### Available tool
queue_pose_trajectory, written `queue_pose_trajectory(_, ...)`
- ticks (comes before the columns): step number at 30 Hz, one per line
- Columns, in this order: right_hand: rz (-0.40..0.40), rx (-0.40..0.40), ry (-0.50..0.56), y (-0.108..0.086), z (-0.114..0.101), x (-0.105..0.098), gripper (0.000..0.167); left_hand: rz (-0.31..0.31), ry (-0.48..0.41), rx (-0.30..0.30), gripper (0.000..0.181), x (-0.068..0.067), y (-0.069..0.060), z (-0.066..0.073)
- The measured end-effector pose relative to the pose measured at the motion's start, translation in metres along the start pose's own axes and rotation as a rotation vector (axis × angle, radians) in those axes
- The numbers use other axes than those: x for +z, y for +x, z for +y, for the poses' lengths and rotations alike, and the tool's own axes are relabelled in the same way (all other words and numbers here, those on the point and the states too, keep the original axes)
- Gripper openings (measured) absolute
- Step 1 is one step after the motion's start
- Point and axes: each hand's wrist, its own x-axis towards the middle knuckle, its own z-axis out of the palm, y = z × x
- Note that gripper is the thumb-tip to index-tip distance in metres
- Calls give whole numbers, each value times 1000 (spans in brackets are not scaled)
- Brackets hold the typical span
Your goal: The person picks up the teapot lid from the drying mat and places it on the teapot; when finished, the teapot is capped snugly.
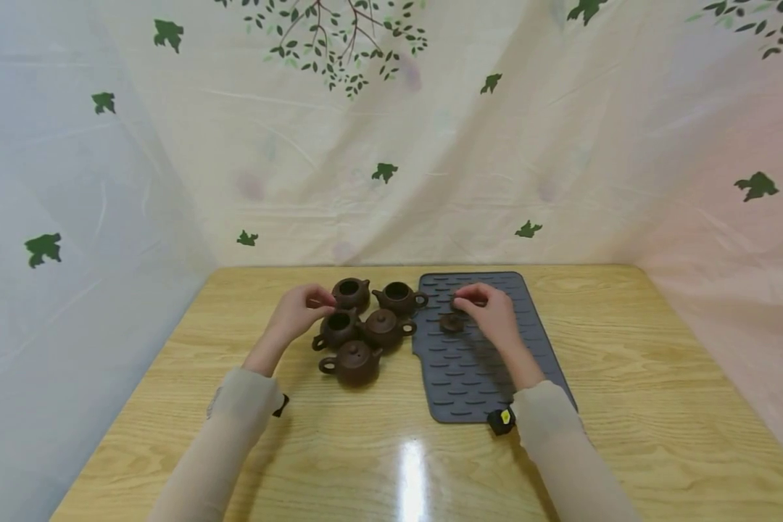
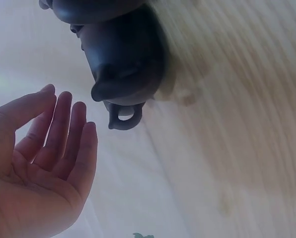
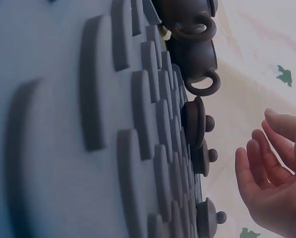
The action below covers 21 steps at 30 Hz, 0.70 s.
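Note:
Several dark brown clay teapots stand in a cluster at mid-table. Two wear their lids: the front teapot (image 1: 356,364) and the middle-right teapot (image 1: 383,330). Three are lidless: the back-left teapot (image 1: 351,296), the back-right teapot (image 1: 398,297) and the left teapot (image 1: 339,328). My left hand (image 1: 298,313) hovers beside the left and back-left teapots; its wrist view shows loosely bent fingers holding nothing. Over the mat, my right hand (image 1: 492,313) is raised near loose lids, its fingers relaxed around nothing. Three lids show in the right wrist view, including a large lid (image 3: 194,122) and a farther lid (image 3: 207,218).
A grey ridged drying mat (image 1: 457,391) lies right of the teapots on the wooden table (image 1: 339,449). The back-right teapot's handle reaches over its left edge. A cloth backdrop (image 1: 339,145) with leaf prints hangs behind the table and at both sides.

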Motion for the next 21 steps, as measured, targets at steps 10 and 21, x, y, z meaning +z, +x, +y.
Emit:
queue_pose_trajectory(10, -12, 41, -18, -5, 8, 0, 23, -4, -21, -30, 24, 1, -11, -13)
queue_pose_trajectory(21, -54, 74, -38, -2, 14, 0, 24, -14, -50, -62, 37, 4, -14, -21)
